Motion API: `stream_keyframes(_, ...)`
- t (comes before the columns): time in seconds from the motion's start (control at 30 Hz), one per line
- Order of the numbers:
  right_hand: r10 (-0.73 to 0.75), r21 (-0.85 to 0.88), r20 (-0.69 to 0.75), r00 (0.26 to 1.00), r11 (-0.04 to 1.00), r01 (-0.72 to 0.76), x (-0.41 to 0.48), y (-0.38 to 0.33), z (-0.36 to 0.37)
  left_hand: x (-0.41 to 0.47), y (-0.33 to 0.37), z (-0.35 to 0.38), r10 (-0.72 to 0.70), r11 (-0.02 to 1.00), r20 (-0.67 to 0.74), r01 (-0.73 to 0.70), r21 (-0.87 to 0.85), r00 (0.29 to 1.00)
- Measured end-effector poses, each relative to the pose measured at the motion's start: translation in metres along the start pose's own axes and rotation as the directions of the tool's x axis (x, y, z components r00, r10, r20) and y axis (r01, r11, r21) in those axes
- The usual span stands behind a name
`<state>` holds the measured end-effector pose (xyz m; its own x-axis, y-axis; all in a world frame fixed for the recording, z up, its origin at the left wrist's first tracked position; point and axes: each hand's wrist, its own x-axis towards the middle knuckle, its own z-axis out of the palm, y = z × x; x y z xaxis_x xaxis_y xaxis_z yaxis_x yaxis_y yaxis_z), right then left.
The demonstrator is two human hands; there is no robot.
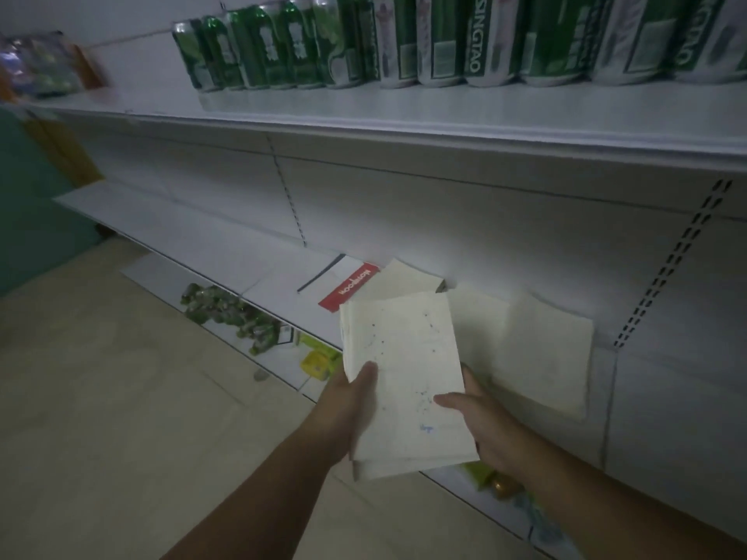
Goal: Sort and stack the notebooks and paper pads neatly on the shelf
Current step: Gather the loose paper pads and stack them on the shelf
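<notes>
A small stack of off-white paper pads (404,369), speckled on top, is held over the front of the white middle shelf (226,232). My left hand (347,402) grips its left edge with the thumb on top. My right hand (481,422) holds the right edge, thumb across the top sheet. On the shelf behind lie a white notebook with a red band (347,282), a cream pad (404,276) partly on it, and more cream pads (537,353) spread to the right.
Green beer bottles and cans (404,38) line the upper shelf (444,123). The bottom shelf holds green wrapped packets (230,317) and yellow-green packs (319,361). Beige floor tiles (121,398) lie to the left. A slotted upright (679,260) runs down the back panel.
</notes>
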<state>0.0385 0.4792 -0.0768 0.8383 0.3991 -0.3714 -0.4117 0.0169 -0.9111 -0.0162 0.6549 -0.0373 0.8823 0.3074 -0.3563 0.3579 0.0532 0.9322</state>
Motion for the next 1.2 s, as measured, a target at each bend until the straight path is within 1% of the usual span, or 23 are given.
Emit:
stream_keyframes(0.07, 0.019, 0.021, -0.055, 0.998, 1.000, -0.018, 0.015, 0.002, 0.021, 0.021, 0.002, -0.020, -0.008, 0.998, 0.000, 0.008, 0.063, 1.000)
stream_keyframes(0.1, 0.018, 0.020, -0.074, 0.997, 1.000, -0.017, 0.021, 0.003, 0.030, 0.034, 0.000, -0.027, -0.034, 0.996, -0.005, 0.035, 0.088, 0.999)
stream_keyframes(0.17, 0.022, 0.000, -0.110, 0.994, 1.000, -0.022, 0.033, 0.003, 0.037, 0.060, -0.006, -0.033, -0.093, 0.991, -0.015, 0.094, 0.090, 0.996)
stream_keyframes(0.27, 0.026, 0.017, -0.210, 0.977, 1.000, -0.023, 0.054, 0.007, 0.034, 0.095, -0.016, -0.028, -0.204, 0.977, 0.044, 0.201, 0.065, 0.978)
stream_keyframes(0.37, 0.008, 0.081, -0.345, 0.939, 0.996, 0.022, 0.077, 0.020, 0.038, 0.128, -0.029, -0.022, -0.256, 0.963, 0.133, 0.241, 0.119, 0.958)
stream_keyframes(0.47, 0.004, 0.121, -0.494, 0.870, 0.991, 0.064, 0.100, 0.033, 0.038, 0.159, -0.035, -0.015, -0.320, 0.937, 0.190, 0.281, 0.205, 0.928)
stream_keyframes(0.5, -0.006, 0.105, -0.530, 0.848, 0.992, 0.073, 0.108, 0.038, 0.035, 0.170, -0.038, -0.012, -0.320, 0.931, 0.192, 0.270, 0.247, 0.928)
stream_keyframes(0.6, -0.029, 0.000, -0.612, 0.790, 0.999, 0.037, 0.125, 0.039, 0.024, 0.200, -0.036, 0.005, -0.221, 0.907, 0.219, 0.118, 0.403, 0.950)
stream_keyframes(0.63, -0.028, -0.029, -0.638, 0.770, 1.000, 0.012, 0.132, 0.039, 0.017, 0.210, -0.035, 0.013, -0.193, 0.904, 0.245, 0.075, 0.420, 0.950)
stream_keyframes(0.7, -0.027, -0.101, -0.705, 0.709, 0.993, -0.062, 0.148, 0.037, 0.001, 0.230, -0.035, 0.031, -0.165, 0.904, 0.269, 0.036, 0.426, 0.949)
stream_keyframes(0.77, -0.055, -0.224, -0.754, 0.654, 0.958, -0.178, 0.166, 0.032, -0.016, 0.251, -0.035, 0.046, -0.162, 0.885, 0.266, 0.020, 0.466, 0.950)
stream_keyframes(0.83, -0.067, -0.293, -0.769, 0.635, 0.921, -0.258, 0.183, 0.025, -0.031, 0.274, -0.031, 0.059, -0.170, 0.884, 0.287, 0.017, 0.467, 0.943)
stream_keyframes(0.93, -0.072, -0.352, -0.746, 0.662, 0.887, -0.300, 0.199, 0.011, -0.043, 0.302, -0.025, 0.078, -0.165, 0.893, 0.324, 0.001, 0.450, 0.932)
stream_keyframes(0.97, -0.081, -0.411, -0.728, 0.681, 0.847, -0.338, 0.202, 0.008, -0.044, 0.309, -0.024, 0.082, -0.171, 0.894, 0.324, 0.008, 0.448, 0.931)
stream_keyframes(1.0, -0.082, -0.491, -0.702, 0.708, 0.776, -0.397, 0.203, 0.005, -0.045, 0.312, -0.024, 0.086, -0.182, 0.899, 0.332, 0.020, 0.437, 0.925)
stream_keyframes(1.07, -0.058, -0.639, -0.653, 0.755, 0.576, -0.509, 0.204, 0.008, -0.040, 0.319, -0.028, 0.094, -0.212, 0.898, 0.345, 0.043, 0.438, 0.914)
stream_keyframes(1.1, -0.066, -0.689, -0.637, 0.768, 0.496, -0.529, 0.203, 0.013, -0.037, 0.319, -0.030, 0.098, -0.226, 0.880, 0.334, 0.045, 0.472, 0.915)
stream_keyframes(1.13, -0.089, -0.721, -0.629, 0.772, 0.437, -0.537, 0.203, 0.018, -0.034, 0.319, -0.030, 0.100, -0.233, 0.853, 0.309, 0.041, 0.520, 0.922)
stream_keyframes(1.2, -0.188, -0.786, -0.598, 0.779, 0.326, -0.525, 0.201, 0.026, -0.028, 0.316, -0.030, 0.103, -0.241, 0.819, 0.264, 0.050, 0.572, 0.934)
